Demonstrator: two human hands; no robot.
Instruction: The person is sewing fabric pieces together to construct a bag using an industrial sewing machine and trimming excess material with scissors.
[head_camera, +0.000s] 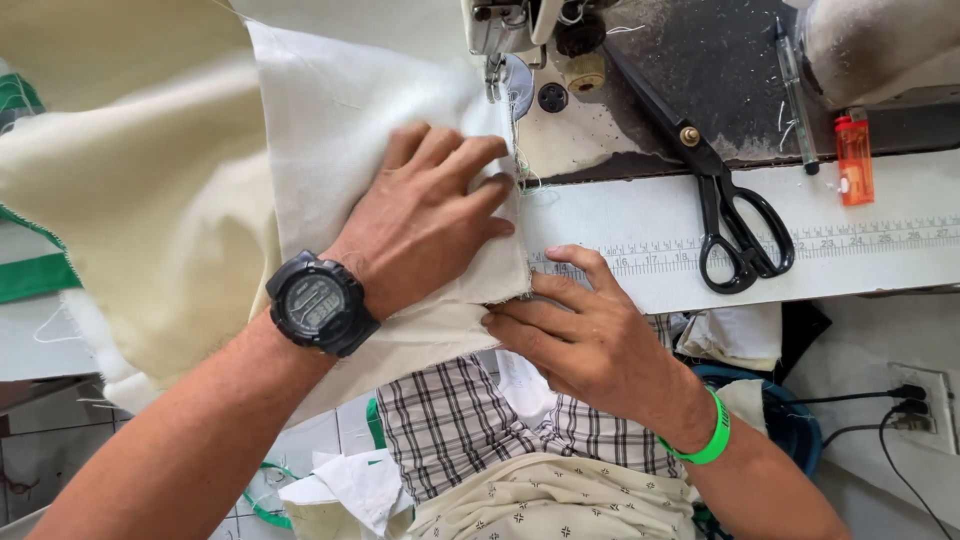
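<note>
Cream fabric (330, 110) lies across the sewing table and runs under the sewing machine's presser foot (497, 72). My left hand (430, 215), with a black digital watch at the wrist, presses flat on the fabric just below the needle, fingers spread toward the cloth's right edge. My right hand (580, 335), wearing a green wristband, pinches the fabric's lower right corner at the table's front edge.
Black scissors (725, 210) lie on the table to the right, over a printed ruler strip (760, 245). An orange lighter (853, 158) and a pen (795, 95) rest further right. More cream cloth is piled at left. A wall socket with plugs (915, 400) sits lower right.
</note>
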